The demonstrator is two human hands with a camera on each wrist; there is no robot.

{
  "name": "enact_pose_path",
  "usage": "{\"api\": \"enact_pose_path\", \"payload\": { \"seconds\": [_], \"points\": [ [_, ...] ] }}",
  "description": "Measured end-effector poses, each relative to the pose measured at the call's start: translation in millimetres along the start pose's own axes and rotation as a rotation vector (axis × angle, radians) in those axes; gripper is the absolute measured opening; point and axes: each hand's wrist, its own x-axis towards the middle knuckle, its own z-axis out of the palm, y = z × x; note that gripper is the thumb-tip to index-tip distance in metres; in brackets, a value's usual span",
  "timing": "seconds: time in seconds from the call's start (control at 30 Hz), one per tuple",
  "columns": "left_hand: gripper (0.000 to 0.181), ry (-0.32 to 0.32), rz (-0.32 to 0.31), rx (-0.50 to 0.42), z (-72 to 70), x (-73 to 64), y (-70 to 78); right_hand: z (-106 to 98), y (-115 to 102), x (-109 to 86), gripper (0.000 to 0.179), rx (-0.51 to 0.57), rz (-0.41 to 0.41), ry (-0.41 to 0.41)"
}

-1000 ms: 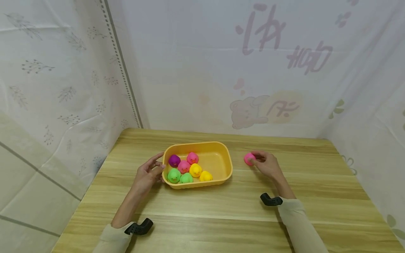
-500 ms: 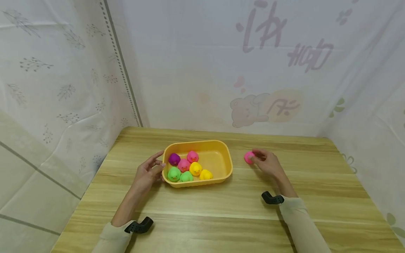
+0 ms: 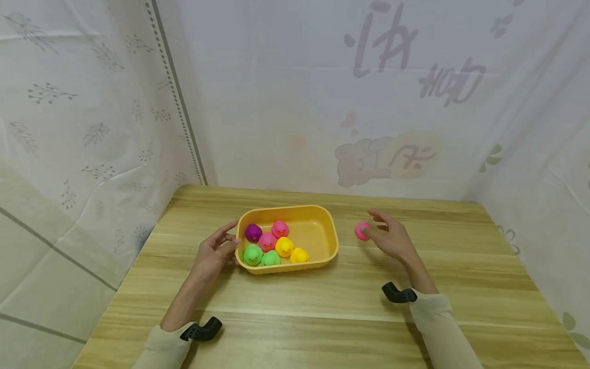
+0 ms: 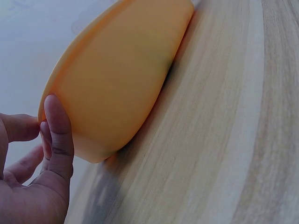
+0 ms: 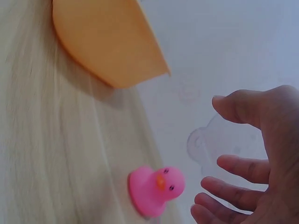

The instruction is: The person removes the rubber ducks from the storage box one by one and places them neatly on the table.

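Note:
My left hand (image 3: 214,253) holds the left end of a yellow plastic tub (image 3: 322,259). In the left wrist view the thumb lies on the tub's outer wall (image 4: 117,70), a finger right at its rim. Inside sit rubber ducks: a purple duck (image 3: 253,233), two pink, two yellow and two green, grouped toward the left. Right of the tub, another pink duck (image 5: 154,189) stands upright on the table. My right hand (image 3: 392,238) is beside it with fingers spread; in the right wrist view a gap shows between fingers and duck.
The wooden table (image 3: 295,318) carries the tub near its back edge. Patterned pale curtains (image 3: 276,102) hang behind and along both sides. A black wrist mount (image 3: 201,329) sits on each forearm.
My right hand has let go of the pink duck; its fingers have spread and drawn slightly right. The duck stays in place. My left hand and the tub have hardly moved.

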Motion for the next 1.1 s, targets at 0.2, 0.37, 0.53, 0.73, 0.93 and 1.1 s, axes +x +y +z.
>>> {"api": "enact_pose_path", "payload": {
  "seconds": [0.2, 0.37, 0.53, 0.73, 0.93, 1.1],
  "points": [
    [0.054, 0.001, -0.004, -0.003, -1.1, 0.5, 0.1, 3, -20, -3.1, 0.069, 0.027, -0.096, -0.015],
    [0.053, -0.001, -0.010, 0.009, 0.2, -1.8, 2.1, 9, -33, -3.6, 0.069, 0.056, -0.156, -0.055],
    [0.053, -0.005, -0.006, 0.013, 0.8, -2.6, 2.8, 15, -45, -3.9, 0.067, 0.093, -0.209, -0.097],
    [0.054, -0.010, -0.002, 0.005, 0.9, -2.5, 2.8, 22, -58, -4.5, 0.066, 0.136, -0.266, -0.155],
    [0.053, -0.008, 0.000, 0.005, 0.9, -2.3, 2.8, 30, -68, -2.6, 0.068, 0.153, -0.313, -0.224],
    [0.053, -0.008, -0.004, 0.013, 0.5, -2.5, 2.3, 38, -75, 1.0, 0.070, 0.153, -0.321, -0.278]
  ]
}}
